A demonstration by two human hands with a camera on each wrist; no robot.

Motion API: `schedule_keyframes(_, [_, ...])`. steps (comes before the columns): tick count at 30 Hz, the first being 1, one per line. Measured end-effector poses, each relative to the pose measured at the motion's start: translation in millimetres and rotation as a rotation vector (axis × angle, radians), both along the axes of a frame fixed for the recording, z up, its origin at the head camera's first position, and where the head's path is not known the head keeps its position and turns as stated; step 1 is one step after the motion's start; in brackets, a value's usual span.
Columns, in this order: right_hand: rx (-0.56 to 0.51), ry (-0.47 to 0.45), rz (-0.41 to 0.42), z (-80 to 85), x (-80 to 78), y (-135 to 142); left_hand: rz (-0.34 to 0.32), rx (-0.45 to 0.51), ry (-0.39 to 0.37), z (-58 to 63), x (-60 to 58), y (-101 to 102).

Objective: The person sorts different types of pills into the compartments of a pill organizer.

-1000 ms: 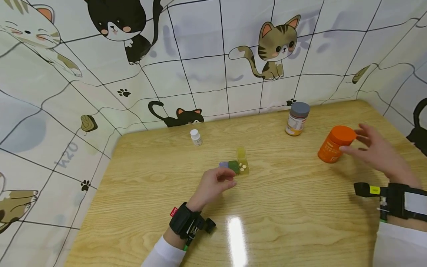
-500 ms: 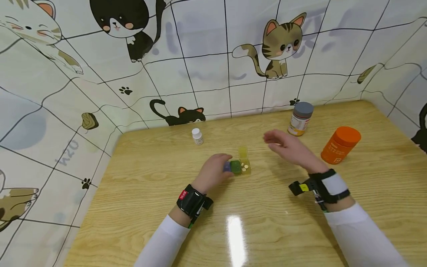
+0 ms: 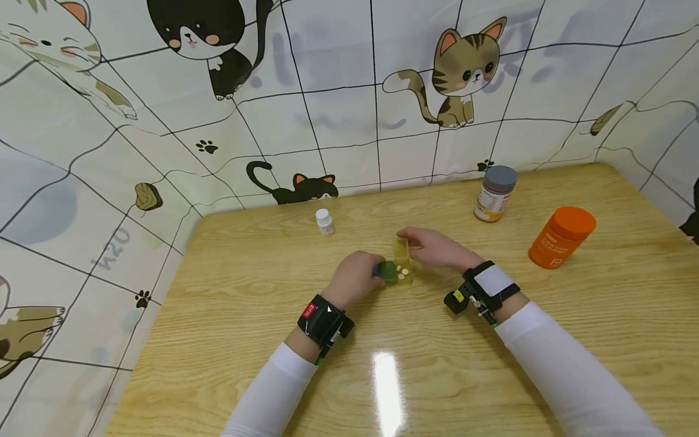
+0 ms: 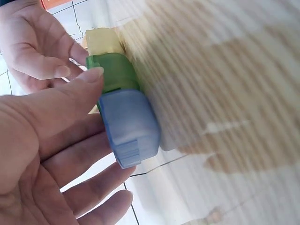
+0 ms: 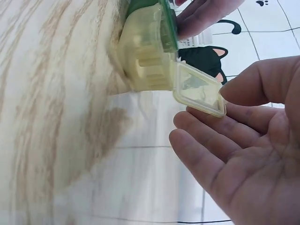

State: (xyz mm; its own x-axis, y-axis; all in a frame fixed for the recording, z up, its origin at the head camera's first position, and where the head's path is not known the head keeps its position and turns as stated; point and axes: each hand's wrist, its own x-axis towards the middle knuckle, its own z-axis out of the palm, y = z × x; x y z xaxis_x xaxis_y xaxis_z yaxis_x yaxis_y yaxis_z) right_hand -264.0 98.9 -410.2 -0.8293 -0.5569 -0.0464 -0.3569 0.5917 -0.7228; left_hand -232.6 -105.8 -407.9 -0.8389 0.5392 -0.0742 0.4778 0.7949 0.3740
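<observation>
A small pill organizer [image 3: 387, 272] with blue, green and yellow compartments stands on the table. Its yellow lid [image 5: 199, 89] is raised, and several pale tablets [image 3: 403, 272] lie in that yellow compartment. My left hand [image 3: 352, 279] grips the organizer at its blue end, the thumb lying against the green compartment [image 4: 117, 72]. At the other end is my right hand [image 3: 437, 249], its thumb tip right at the edge of the raised lid and its fingers loosely extended behind it. The left hand covers most of the blue compartment [image 4: 129, 122] in the head view.
A small white bottle [image 3: 324, 223] stands behind the organizer to the left. Farther right are a grey-capped jar [image 3: 494, 195] and an orange jar [image 3: 559, 240]. A cat-printed sheet [image 3: 338, 109] hangs along the table's back edge [image 3: 349, 199].
My right hand has left the orange jar and come left to the organizer's yellow lid. My left hand has moved from in front of the organizer to grip its blue end.
</observation>
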Motion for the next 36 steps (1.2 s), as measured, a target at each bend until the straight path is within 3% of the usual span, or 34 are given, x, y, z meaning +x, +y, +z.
schedule_keyframes(6, [0.03, 0.112, 0.061, 13.7, 13.9, -1.8, 0.013, 0.016, 0.001, 0.5, 0.0, -0.6])
schedule_keyframes(10, [0.128, 0.18, 0.123, 20.4, 29.5, -5.4, 0.02, 0.027, 0.004, -0.5, 0.1, -1.3])
schedule_keyframes(16, [0.274, 0.313, 0.202, 17.1, 46.9, -10.9, 0.031, 0.037, 0.001, -1.8, 0.5, -1.6])
schedule_keyframes(26, [0.404, 0.353, 0.22, 8.4, 55.8, -10.9, 0.051, 0.04, 0.024, -6.5, 0.6, -1.3])
schedule_keyframes(36, [0.507, 0.426, 0.268, 13.9, 61.4, -14.7, 0.06, 0.034, 0.03, -5.2, 1.7, 0.7])
